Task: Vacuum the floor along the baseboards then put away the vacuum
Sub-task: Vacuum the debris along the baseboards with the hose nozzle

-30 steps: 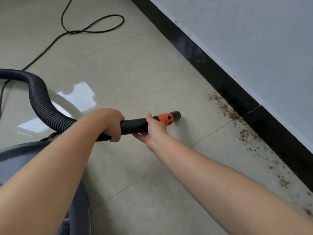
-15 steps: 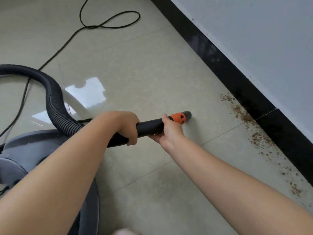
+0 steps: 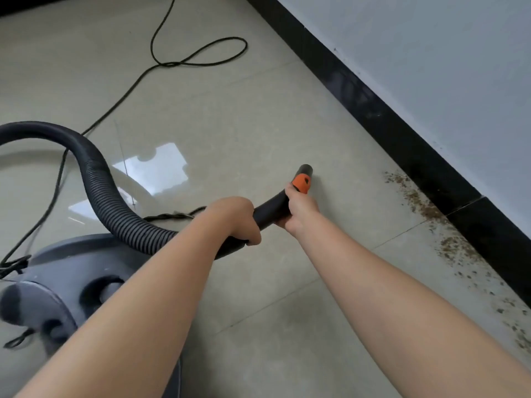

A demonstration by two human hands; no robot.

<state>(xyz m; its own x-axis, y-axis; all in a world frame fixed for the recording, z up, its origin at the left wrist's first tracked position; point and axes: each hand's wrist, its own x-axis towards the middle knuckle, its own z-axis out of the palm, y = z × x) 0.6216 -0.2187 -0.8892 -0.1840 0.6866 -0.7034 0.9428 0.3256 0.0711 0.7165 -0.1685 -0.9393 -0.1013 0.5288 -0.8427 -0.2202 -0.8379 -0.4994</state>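
Both hands hold the black vacuum hose (image 3: 103,193) near its tip. My left hand (image 3: 235,216) wraps the smooth black end from above. My right hand (image 3: 300,208) grips just behind the orange collar (image 3: 301,183), and the open black nozzle (image 3: 305,169) points away from me, above the tile. The grey vacuum body (image 3: 71,282) stands on the floor at the lower left, partly under my left arm. Brown crumbs (image 3: 425,205) lie scattered along the black baseboard (image 3: 402,145) to the right of the nozzle, apart from it.
A black power cord (image 3: 184,63) loops across the beige tile floor (image 3: 258,116) at the top and runs back toward the vacuum. A pale wall (image 3: 445,67) rises above the baseboard on the right. Crumbs continue toward the bottom right corner.
The nozzle has swung from pointing right to pointing more away from me. The view has shifted so the vacuum body and the cord show more.
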